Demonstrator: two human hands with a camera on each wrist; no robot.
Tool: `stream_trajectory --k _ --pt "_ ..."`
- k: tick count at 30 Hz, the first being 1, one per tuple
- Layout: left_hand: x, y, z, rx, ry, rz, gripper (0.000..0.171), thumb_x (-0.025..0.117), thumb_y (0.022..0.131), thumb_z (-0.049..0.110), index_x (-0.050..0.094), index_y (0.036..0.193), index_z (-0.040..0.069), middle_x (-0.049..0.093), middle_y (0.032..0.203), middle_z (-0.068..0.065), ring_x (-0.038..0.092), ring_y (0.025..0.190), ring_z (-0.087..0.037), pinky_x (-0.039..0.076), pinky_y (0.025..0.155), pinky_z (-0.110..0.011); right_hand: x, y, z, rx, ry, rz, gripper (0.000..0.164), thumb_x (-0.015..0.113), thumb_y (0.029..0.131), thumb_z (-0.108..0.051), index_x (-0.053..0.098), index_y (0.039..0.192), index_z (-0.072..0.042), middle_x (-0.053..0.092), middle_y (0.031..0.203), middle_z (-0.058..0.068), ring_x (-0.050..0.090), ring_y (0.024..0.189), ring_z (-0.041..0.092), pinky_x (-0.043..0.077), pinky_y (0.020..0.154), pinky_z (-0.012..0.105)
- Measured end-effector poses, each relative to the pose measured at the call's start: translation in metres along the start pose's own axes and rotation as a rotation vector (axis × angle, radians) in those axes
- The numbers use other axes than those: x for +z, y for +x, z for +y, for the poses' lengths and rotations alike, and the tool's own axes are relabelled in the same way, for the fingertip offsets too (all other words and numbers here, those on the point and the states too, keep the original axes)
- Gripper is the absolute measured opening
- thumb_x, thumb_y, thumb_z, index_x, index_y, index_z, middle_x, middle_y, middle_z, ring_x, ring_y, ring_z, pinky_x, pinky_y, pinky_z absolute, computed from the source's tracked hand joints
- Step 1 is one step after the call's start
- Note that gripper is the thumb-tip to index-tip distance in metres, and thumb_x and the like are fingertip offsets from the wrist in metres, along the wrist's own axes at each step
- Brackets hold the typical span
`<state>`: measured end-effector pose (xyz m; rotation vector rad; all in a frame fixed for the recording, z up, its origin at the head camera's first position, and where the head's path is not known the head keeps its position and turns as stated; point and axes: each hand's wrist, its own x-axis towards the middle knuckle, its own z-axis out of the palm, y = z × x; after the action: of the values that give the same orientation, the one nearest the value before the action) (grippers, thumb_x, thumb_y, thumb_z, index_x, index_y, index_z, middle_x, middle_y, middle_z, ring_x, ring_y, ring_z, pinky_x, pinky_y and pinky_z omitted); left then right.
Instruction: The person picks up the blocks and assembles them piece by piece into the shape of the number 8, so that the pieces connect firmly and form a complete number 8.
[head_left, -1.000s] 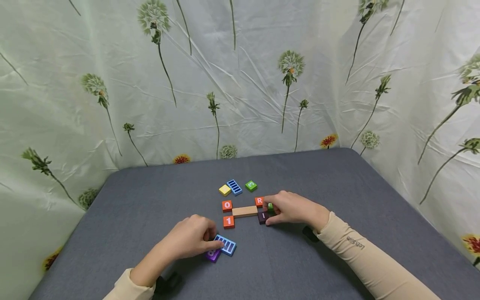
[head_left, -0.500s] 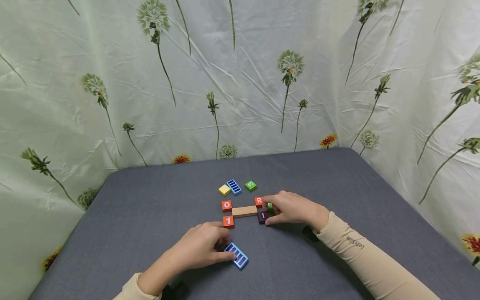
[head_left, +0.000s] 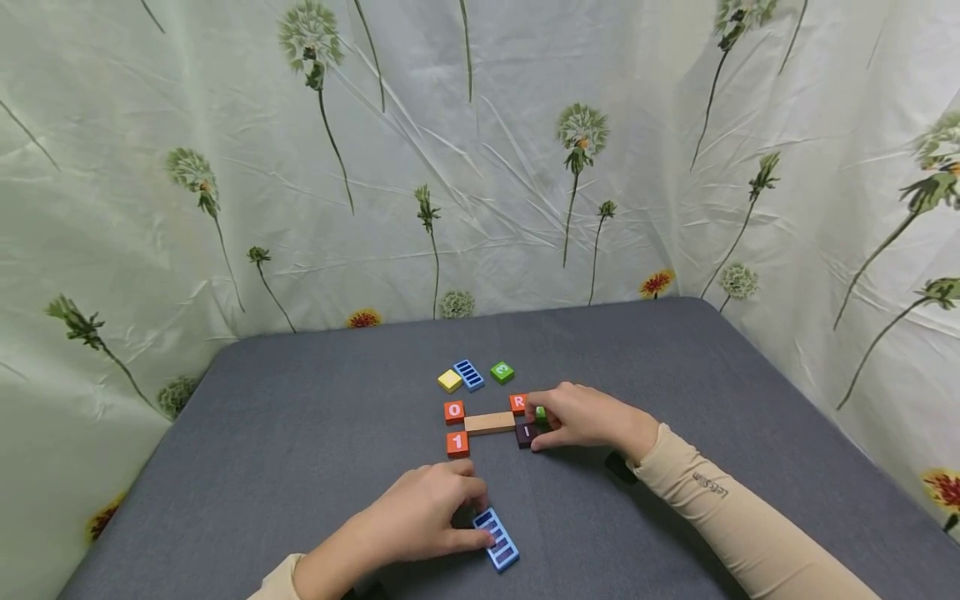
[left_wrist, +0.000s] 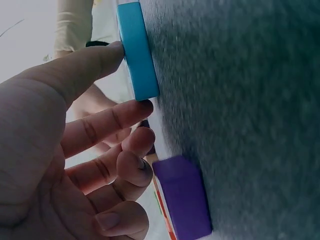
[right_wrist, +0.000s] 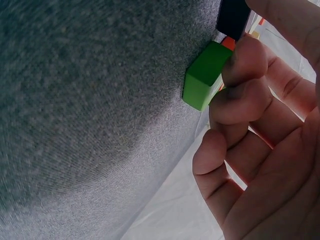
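The person is wearing beige cloth on both arms: the left sleeve [head_left: 281, 580] is looking plain, the right sleeve [head_left: 757, 533] is fitting closely and bearing small dark lettering [head_left: 710, 485], and a black wrist piece [head_left: 621, 469] is peeking out underneath.

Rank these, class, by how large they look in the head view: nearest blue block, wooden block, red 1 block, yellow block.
Largest: nearest blue block and wooden block, too close to rank; blue is nearer the camera.
Next: red 1 block.
Smallest: yellow block.

There are three red blocks [head_left: 457, 444], two blue [head_left: 504, 553], two green [head_left: 502, 372], and one each: yellow [head_left: 450, 381], purple [left_wrist: 184, 200], dark [head_left: 524, 436], wooden [head_left: 489, 424].
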<state>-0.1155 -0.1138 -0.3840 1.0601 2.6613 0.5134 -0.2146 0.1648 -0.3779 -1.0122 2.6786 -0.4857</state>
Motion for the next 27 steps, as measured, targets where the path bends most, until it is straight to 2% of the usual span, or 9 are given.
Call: stream_trajectory --k 5,10,15,18,22,27 --pt "0.002 0.0 0.003 0.016 -0.01 -0.004 0.027 0.083 0.091 0.053 0.077 0.101 0.029 0.055 0.089 0.016 0.049 0.071 0.004 0.042 0.061 -0.019 0.001 0.0 0.0 -0.002 0.005 0.003 0.027 0.086 0.094 -0.032 0.07 0.11 -0.017 0.055 0.069 -0.009 0.046 0.06 0.002 0.037 0.057 0.022" --pt "-0.001 0.0 -0.004 0.001 -0.025 0.072 0.025 0.085 0.091 0.05 0.076 0.1 0.029 0.059 0.091 0.016 0.051 0.075 0.004 0.044 0.064 -0.021 0.001 0.001 0.0 0.023 0.016 -0.005 0.026 0.086 0.094 -0.031 0.07 0.11 -0.018 0.056 0.07 -0.009 0.048 0.062 0.003 0.038 0.058 0.023" --pt "-0.009 -0.004 -0.019 -0.12 0.0 0.242 0.025 0.087 0.088 0.047 0.074 0.097 0.027 0.059 0.083 0.015 0.05 0.071 0.0 0.042 0.061 -0.026 0.001 0.0 0.0 0.027 0.012 -0.01 0.026 0.085 0.094 -0.031 0.069 0.11 -0.018 0.057 0.071 -0.008 0.048 0.062 0.004 0.038 0.059 0.024" --pt "-0.012 -0.009 -0.027 -0.209 -0.009 0.3 0.026 0.089 0.086 0.045 0.072 0.093 0.026 0.058 0.078 0.015 0.049 0.068 -0.002 0.04 0.058 -0.026 0.002 0.0 0.001 0.015 0.008 -0.008 0.027 0.085 0.094 -0.031 0.069 0.11 -0.017 0.056 0.07 -0.008 0.047 0.062 0.003 0.038 0.058 0.023" --pt "-0.014 -0.017 -0.034 -0.265 -0.024 0.28 0.03 0.092 0.082 0.048 0.071 0.091 0.028 0.057 0.077 0.014 0.048 0.067 -0.002 0.039 0.058 -0.026 0.002 -0.001 0.001 0.011 0.013 -0.003 0.027 0.085 0.094 -0.032 0.069 0.11 -0.018 0.056 0.07 -0.009 0.047 0.061 0.003 0.037 0.057 0.023" --pt "-0.016 -0.028 -0.038 -0.262 -0.027 0.217 0.037 0.095 0.076 0.052 0.072 0.093 0.029 0.057 0.078 0.015 0.049 0.069 -0.002 0.039 0.059 -0.027 0.001 -0.002 0.001 0.009 0.012 0.0 0.027 0.085 0.094 -0.033 0.069 0.111 -0.018 0.055 0.07 -0.01 0.046 0.061 0.003 0.037 0.057 0.023"
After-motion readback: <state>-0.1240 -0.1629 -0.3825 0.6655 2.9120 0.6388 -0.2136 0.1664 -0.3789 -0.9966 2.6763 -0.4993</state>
